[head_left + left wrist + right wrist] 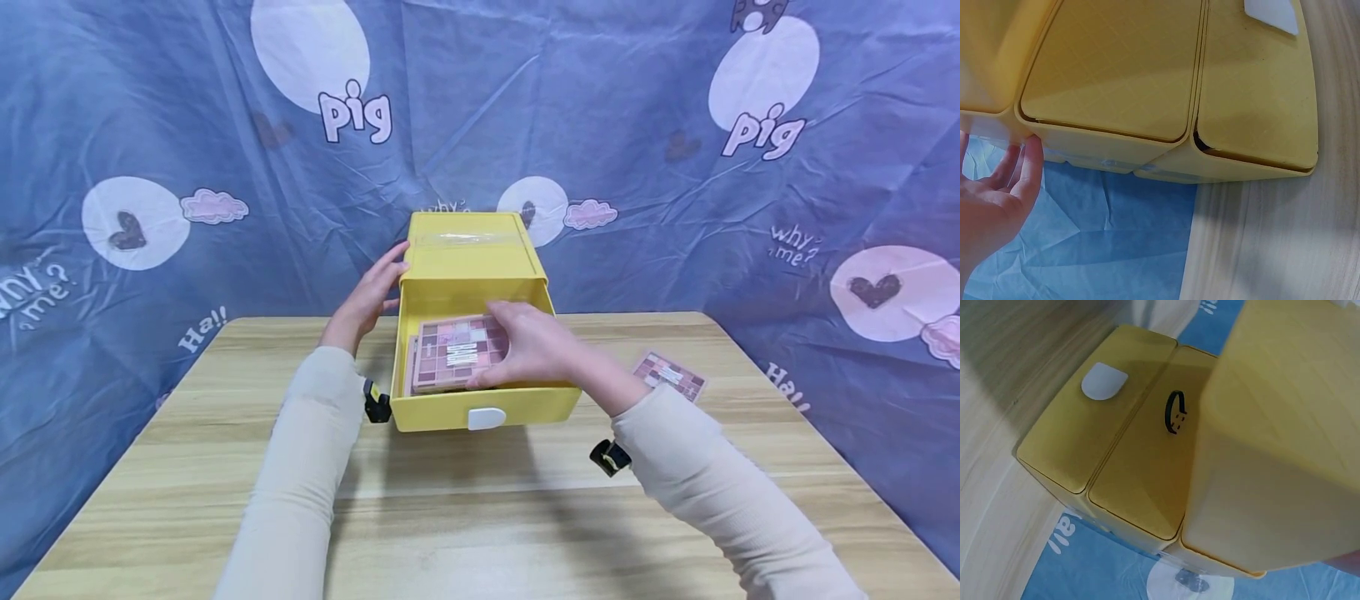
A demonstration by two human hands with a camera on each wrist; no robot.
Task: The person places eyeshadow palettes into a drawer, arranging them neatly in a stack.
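A yellow drawer unit (472, 250) stands on the table with its top drawer (431, 414) pulled out. Inside that drawer lies an eyeshadow palette (442, 358) with pink and mauve squares, and the edge of another palette (409, 371) shows beneath it at the left. My right hand (536, 346) reaches into the drawer and grips the upper palette by its right part, thumb at the near edge, fingers at the far one. On the unit's left side rests my left hand (367, 300), fingers extended. In the left wrist view its fingertips (1034, 147) touch the yellow side wall.
Another palette (670, 375) lies on the wooden table (465, 517) to the right. Below the pulled-out drawer are two closed drawers, the lowest with a white tab (1104, 381), the middle with a black loop handle (1174, 412). A blue printed cloth (465, 125) hangs behind.
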